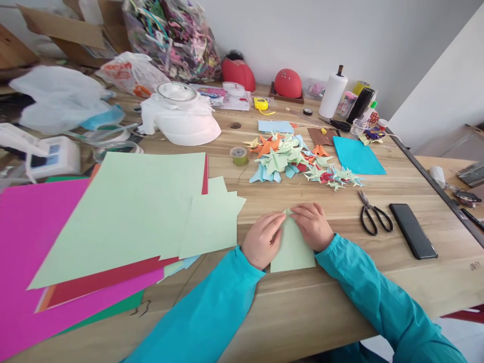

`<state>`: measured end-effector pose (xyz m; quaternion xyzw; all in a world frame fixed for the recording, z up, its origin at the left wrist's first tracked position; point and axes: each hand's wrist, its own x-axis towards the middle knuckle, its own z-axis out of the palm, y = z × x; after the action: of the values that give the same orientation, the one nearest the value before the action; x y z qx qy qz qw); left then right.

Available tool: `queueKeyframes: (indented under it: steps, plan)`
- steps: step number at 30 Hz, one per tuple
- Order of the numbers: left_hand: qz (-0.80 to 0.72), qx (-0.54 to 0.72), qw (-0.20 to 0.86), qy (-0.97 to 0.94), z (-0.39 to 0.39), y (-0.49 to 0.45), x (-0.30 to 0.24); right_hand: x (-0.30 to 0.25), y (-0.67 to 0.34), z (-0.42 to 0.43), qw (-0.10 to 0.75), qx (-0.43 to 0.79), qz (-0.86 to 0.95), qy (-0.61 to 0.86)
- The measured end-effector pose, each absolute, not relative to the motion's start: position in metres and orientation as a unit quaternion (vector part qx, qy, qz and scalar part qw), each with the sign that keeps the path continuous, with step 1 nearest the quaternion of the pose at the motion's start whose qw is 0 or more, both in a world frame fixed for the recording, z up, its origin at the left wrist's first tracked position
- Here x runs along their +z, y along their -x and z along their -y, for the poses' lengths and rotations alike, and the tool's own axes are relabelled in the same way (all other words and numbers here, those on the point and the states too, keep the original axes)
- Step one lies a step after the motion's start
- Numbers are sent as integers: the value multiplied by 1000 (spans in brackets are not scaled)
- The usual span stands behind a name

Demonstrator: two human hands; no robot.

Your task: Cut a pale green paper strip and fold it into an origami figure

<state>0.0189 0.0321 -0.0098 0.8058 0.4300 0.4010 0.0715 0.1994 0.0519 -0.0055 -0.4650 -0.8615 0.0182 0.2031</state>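
Note:
A pale green sheet of paper (292, 250) lies on the wooden table in front of me, its lower end toward my body. At its far end my left hand (263, 237) pinches the paper's left side with closed fingers. My right hand (313, 227) presses the opposite side, its fingertips close to those of the left. The top of the sheet is partly covered by my fingers. Just beyond is a pile of folded paper stars (278, 160) in green, blue, orange and red.
Left of my hands are stacked coloured sheets (132, 206). Black-handled scissors (372, 214) and a phone (413, 230) lie to the right. A blue sheet (359, 155), a spool of thread (239, 156) and a yellow tape measure (260, 104) are farther back.

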Motion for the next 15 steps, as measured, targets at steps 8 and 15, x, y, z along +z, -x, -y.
queueKeyframes:
  steps: [8,15]
  plan:
    - [-377,351,44,-856,-36,-19,-10,-2,-197,-50,178,9,863,473]
    - [-360,361,17,-860,-43,-17,-9,0,-196,-50,177,7,862,476]
